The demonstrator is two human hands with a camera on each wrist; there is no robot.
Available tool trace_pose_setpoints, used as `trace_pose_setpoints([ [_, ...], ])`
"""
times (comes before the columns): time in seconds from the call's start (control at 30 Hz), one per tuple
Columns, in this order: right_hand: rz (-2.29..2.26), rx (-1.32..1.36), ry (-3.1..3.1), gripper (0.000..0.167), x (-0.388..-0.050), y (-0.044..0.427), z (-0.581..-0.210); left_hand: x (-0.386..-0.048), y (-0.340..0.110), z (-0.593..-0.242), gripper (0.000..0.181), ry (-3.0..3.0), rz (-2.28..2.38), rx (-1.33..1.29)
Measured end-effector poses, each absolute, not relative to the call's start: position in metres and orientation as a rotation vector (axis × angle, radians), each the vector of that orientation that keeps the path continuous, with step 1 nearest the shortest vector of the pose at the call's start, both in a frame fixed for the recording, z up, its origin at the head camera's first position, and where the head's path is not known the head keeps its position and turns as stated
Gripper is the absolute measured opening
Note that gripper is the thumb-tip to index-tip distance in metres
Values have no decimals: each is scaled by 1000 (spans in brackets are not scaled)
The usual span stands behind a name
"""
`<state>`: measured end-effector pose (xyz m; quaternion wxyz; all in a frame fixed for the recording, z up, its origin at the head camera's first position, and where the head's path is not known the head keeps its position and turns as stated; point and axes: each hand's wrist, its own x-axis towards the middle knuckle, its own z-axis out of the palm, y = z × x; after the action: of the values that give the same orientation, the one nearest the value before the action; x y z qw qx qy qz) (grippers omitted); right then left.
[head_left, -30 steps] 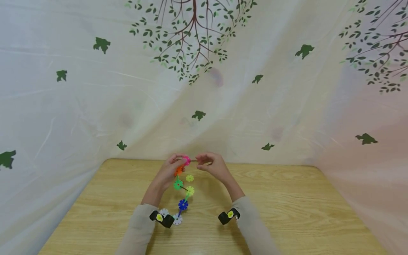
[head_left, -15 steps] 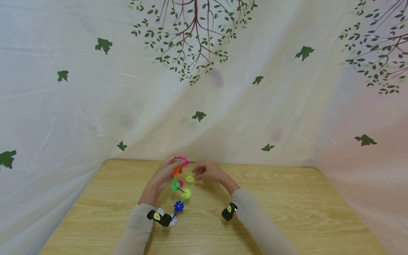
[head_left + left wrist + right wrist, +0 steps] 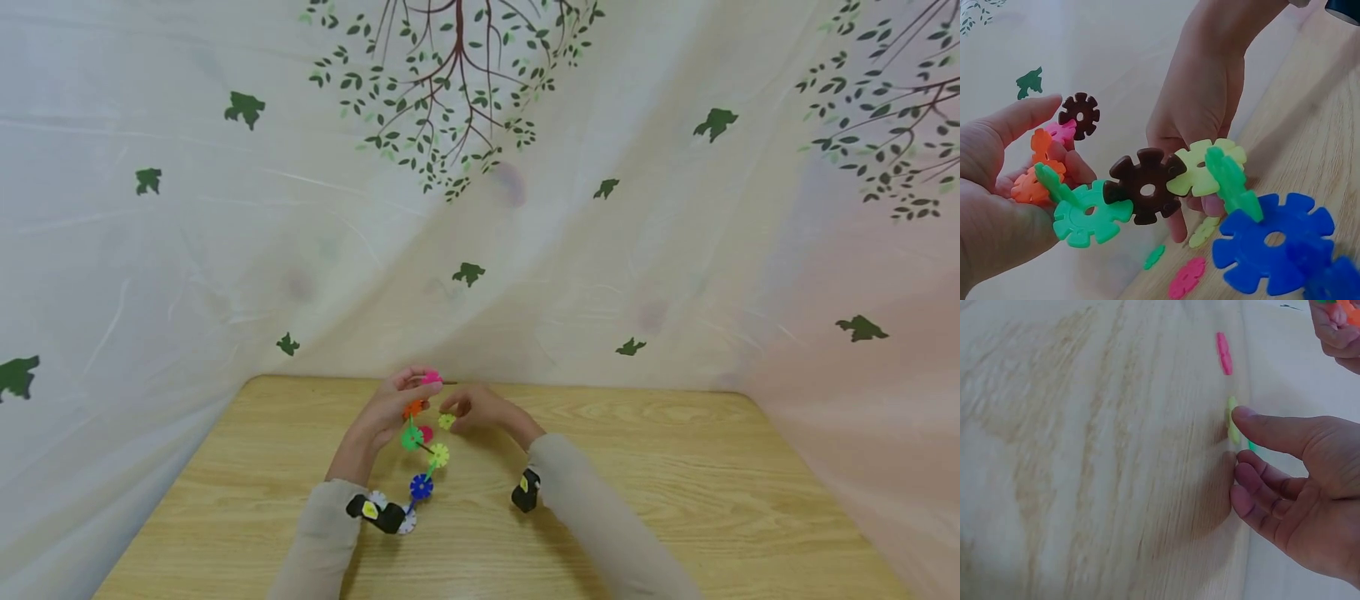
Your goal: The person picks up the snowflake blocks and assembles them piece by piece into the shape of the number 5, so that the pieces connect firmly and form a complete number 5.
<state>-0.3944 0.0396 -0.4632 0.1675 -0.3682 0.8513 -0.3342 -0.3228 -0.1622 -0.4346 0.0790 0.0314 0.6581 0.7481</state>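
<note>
A chain of notched, flower-shaped plastic discs (image 3: 1145, 189) hangs from my left hand (image 3: 384, 412). The fingers curl round its orange disc (image 3: 1032, 189) and pink disc (image 3: 1060, 130), while the thumb lies extended. At the chain's far end is a brown disc (image 3: 1089, 107). Below come green, brown and yellow links, then a blue disc (image 3: 1272, 240) and white ones partly behind the wrist camera. My right hand (image 3: 483, 408) is low over the table, thumb and fingers apart. Its thumb tip is at a loose yellow disc (image 3: 1232, 419); whether it touches cannot be made out.
A loose pink disc (image 3: 1224, 354) and a loose green disc (image 3: 1154, 257) lie on the wooden table (image 3: 675, 500) near the yellow one. A pale cloth (image 3: 562, 275) with printed trees and leaves hangs behind the table's far edge.
My right hand has moved away from the chain's brown end, down and left to the loose yellow disc. My left hand has shifted slightly left with the chain, uncovering the loose pink disc.
</note>
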Motion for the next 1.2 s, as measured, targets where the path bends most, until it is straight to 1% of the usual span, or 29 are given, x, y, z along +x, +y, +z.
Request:
trace_pose_setpoints([
  [0.17,-916,-1048,2446,30,-392,37,-464,-322,-159,-435,34,1988,2229,63],
  [0.33,-910,-1061,2484,22,-390,38,-465,-321,-156,-435,33,1999,2232,26],
  [0.37,-908,-1068,2489,22,-389,40,-465,-321,-155,-435,32,2001,2235,25],
  [0.57,-964,-1044,2464,26,-387,48,-464,-321,-153,-436,40,2009,2242,43],
  [0.7,-1043,-968,2445,26,-386,55,-465,-320,-151,-434,34,2015,2240,39],
  [0.8,-1103,-920,2425,22,-386,60,-468,-320,-150,-433,29,2014,2253,37],
  [1.0,-1210,-817,2418,17,-382,75,-468,-321,-146,-434,36,1997,2299,11],
  [1.2,-1371,-719,2427,21,-377,86,-455,-322,-139,-435,35,1942,2412,-11],
])
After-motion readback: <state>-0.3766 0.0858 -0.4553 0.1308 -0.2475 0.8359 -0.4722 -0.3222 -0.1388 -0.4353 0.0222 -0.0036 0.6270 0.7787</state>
